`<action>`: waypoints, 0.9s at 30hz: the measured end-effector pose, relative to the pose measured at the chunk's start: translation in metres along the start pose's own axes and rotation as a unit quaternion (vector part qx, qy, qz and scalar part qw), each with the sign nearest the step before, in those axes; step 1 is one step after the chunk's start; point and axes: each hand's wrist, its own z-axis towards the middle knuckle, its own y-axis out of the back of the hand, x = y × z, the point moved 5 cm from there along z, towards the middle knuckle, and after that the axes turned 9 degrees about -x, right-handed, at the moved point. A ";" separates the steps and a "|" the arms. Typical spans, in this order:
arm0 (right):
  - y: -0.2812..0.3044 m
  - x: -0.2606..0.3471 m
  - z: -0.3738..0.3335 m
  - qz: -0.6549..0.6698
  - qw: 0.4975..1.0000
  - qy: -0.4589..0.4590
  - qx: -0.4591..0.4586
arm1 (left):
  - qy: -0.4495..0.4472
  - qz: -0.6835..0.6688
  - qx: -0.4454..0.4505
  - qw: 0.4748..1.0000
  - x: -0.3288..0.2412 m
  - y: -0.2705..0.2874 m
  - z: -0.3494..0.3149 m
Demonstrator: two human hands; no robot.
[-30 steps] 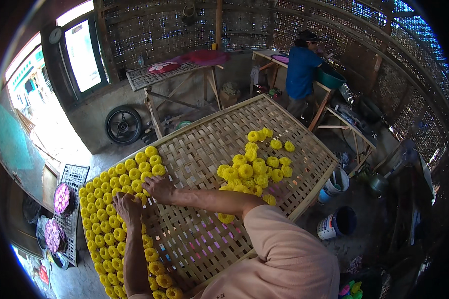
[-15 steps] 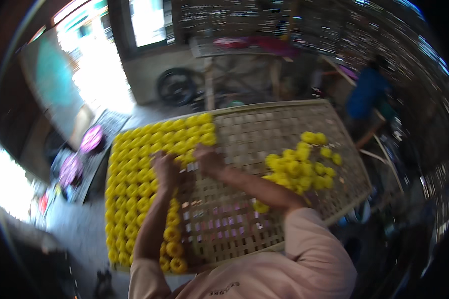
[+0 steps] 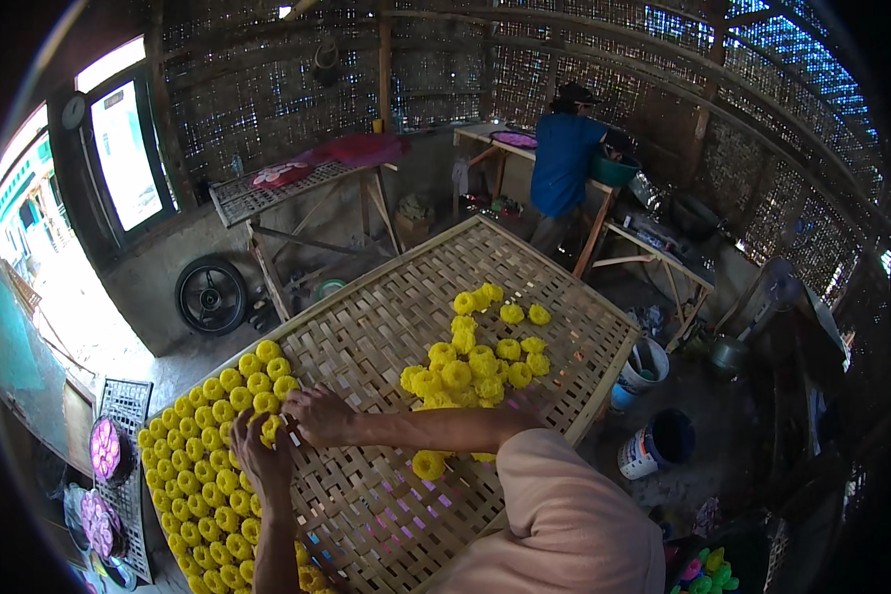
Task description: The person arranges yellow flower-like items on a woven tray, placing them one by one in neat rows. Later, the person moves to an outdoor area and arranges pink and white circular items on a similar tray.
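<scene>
Rows of yellow, dimpled, ring-like rounds (image 3: 208,465) cover the left part of a woven bamboo tray (image 3: 366,307). At the right edge of these rows my left hand (image 3: 259,457) has bent fingers closed around a yellow round (image 3: 269,428). My right hand (image 3: 319,416) is right beside it, fingers curled down at the end of the row; what its fingertips hold is mostly hidden. A loose heap of the same frilly yellow rounds (image 3: 480,364) lies on the tray beyond my right forearm, with a few scattered around it.
A person in a blue top (image 3: 562,163) stands at a far bench by a green basin (image 3: 614,170). Behind the tray are a rack table (image 3: 257,198) and a wheel (image 3: 211,295). Buckets (image 3: 655,444) stand to the right; pink rounds (image 3: 107,450) lie at left.
My view has swung to the right, so the tray appears turned and further left. Both hands remain at the edge of the yellow rows and are now closer together.
</scene>
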 end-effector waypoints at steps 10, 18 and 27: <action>0.031 -0.045 -0.056 -0.139 0.975 -0.023 0.169 | -0.022 -0.103 0.113 0.988 -0.052 -0.028 -0.041; 0.026 -0.054 -0.068 -0.108 0.982 -0.055 0.142 | -0.052 -0.052 0.154 0.985 -0.035 -0.068 -0.087; 0.030 -0.050 -0.057 -0.137 0.964 -0.068 0.216 | -0.046 -0.016 0.151 0.987 -0.050 -0.070 -0.089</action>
